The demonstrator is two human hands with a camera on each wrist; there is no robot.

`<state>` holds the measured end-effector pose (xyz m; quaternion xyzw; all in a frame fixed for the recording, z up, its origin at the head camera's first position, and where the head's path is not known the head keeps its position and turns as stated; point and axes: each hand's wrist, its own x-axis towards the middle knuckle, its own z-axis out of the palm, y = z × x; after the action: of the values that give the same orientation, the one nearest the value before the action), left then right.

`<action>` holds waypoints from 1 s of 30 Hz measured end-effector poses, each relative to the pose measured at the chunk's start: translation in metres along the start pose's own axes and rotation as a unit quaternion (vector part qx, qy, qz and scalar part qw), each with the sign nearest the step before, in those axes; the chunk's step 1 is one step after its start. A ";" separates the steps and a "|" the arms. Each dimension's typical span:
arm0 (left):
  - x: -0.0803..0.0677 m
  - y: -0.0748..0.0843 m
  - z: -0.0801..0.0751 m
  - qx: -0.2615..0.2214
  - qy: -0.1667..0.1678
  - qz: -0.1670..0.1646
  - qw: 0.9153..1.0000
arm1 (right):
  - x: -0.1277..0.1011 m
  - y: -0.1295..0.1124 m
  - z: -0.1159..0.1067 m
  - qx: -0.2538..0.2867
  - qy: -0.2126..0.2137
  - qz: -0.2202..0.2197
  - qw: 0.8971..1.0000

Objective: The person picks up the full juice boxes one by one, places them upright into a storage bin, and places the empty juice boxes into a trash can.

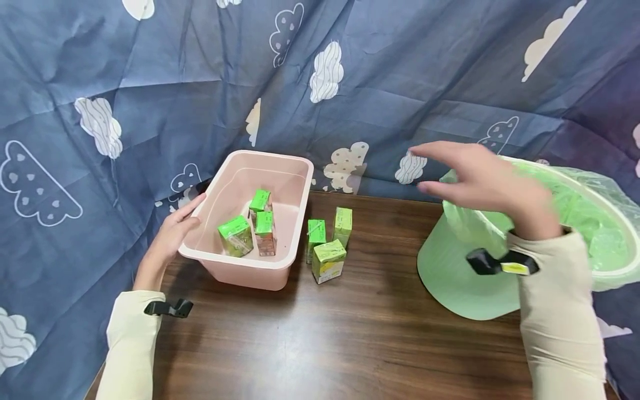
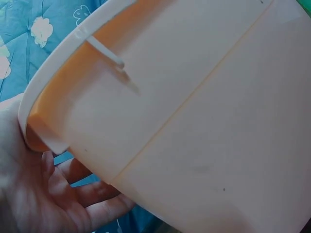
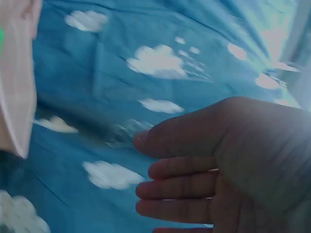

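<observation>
Softly pink, round-cornered tub (image 1: 250, 275), 3 green-topped cartons (image 1: 235, 236) inside

No text can be made out. The cartons (image 1: 236, 233) inside the pink tub (image 1: 245, 273) carry print too small to read; of those just right of the tub, the front carton (image 1: 328, 262) seems to bear pale lettering low on its side, likewise illegible.
</observation>
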<state>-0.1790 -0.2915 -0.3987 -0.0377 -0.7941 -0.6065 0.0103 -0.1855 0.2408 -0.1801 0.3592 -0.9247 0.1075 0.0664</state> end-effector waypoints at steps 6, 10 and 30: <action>-0.004 -0.004 0.006 0.021 0.004 -0.002 1.000 | -0.077 0.039 -0.025 -0.024 0.044 0.145 0.988; -0.007 -0.004 0.005 0.042 0.001 0.004 0.999 | -0.128 0.075 -0.024 -0.053 0.063 0.221 0.972; -0.003 0.000 -0.001 0.053 0.009 0.026 0.998 | -0.243 0.181 0.037 0.583 0.367 0.258 0.678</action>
<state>-0.1758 -0.2925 -0.3989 -0.0524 -0.8237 -0.5635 0.0347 -0.1318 0.5192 -0.2915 0.0040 -0.6325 0.7604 0.1472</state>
